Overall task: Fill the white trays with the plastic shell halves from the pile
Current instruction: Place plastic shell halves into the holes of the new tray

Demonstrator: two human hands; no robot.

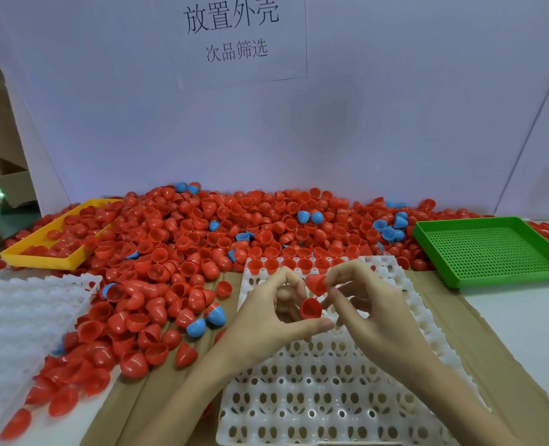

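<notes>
head view: left hand [276,312] pinches red plastic shell half [310,309], right hand [368,300] pinches second red shell half [315,283]; both above white pocketed tray [328,394], likely separating nested pair before seating; far row already filled.

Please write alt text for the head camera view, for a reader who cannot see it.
Two hands, the left hand and right hand, each hold a red shell half above a white tray with one filled row. Behind lies a pile of shell halves, mostly red.
</notes>
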